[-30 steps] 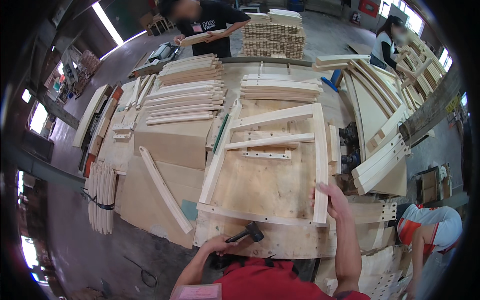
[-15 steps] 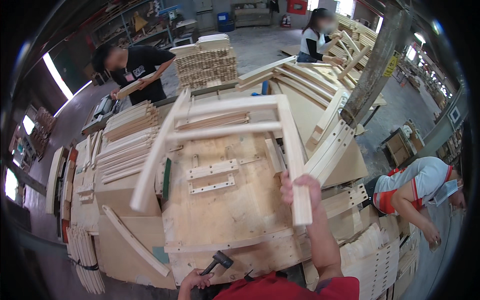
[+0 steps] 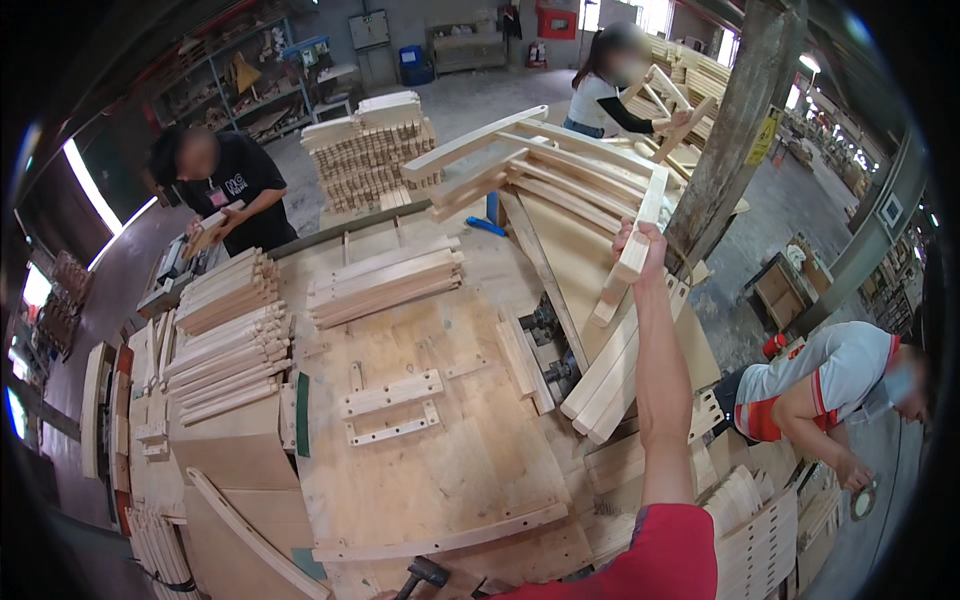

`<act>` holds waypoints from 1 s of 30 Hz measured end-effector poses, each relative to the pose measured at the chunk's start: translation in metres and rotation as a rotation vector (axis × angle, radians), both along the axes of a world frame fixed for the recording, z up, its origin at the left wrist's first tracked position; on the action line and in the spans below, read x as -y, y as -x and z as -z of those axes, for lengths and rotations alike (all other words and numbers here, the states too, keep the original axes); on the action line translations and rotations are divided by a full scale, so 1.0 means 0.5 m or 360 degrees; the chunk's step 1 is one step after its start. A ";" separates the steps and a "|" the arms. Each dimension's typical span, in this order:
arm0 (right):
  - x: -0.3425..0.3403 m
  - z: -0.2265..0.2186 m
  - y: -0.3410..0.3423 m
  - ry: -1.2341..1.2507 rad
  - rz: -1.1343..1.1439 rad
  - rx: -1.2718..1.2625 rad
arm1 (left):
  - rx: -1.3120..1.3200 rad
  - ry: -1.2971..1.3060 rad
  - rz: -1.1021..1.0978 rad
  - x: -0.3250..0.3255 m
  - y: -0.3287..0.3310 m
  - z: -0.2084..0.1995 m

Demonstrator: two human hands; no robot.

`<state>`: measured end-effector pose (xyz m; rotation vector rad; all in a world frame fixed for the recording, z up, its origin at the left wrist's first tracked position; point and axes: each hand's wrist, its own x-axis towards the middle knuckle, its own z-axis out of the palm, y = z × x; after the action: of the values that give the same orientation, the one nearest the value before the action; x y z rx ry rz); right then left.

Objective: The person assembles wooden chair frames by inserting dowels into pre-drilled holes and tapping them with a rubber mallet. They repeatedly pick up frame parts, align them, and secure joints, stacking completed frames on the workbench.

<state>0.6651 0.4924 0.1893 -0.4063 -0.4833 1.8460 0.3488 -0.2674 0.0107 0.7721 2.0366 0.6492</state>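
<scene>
My right hand (image 3: 640, 243) is raised at arm's length and grips one side rail of a pale wooden frame (image 3: 540, 160) of curved rails and cross slats. The frame hangs tilted above leaning curved wooden parts (image 3: 610, 380) at the right of the plywood workbench (image 3: 440, 470). At the bottom edge a black-headed hammer (image 3: 425, 572) lies over the bench's front. Only a sliver of my left hand (image 3: 386, 595) shows, on its handle.
Slat stacks (image 3: 230, 330) and a slat bundle (image 3: 385, 280) fill the bench's left and back. Small jig blocks (image 3: 390, 405) sit mid-bench. A person in black (image 3: 215, 185) works at back left, another (image 3: 610, 90) at the back, a third (image 3: 830, 385) crouches right. A pillar (image 3: 735, 130) stands right.
The frame lay flat on the bench a second ago. My right hand has lifted it off and swung it up to the right. The hammer hand stayed low at the front.
</scene>
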 end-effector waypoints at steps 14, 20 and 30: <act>0.138 -0.087 -0.257 -0.0348 0.0381 0.2031 | -0.1171 -0.0598 0.0275 -0.013 0.140 0.025; 0.601 0.144 -0.161 -0.0230 0.1142 0.2851 | -0.1373 0.0296 -0.1540 0.245 0.486 -0.066; 0.736 0.208 0.062 0.0179 0.0243 0.2081 | -0.0837 -0.0253 -0.1648 0.240 0.643 -0.036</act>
<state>0.6344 0.1246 0.0853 -1.6867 -1.1556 1.2473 0.0274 -0.3875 0.0287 -0.1405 2.8692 1.2758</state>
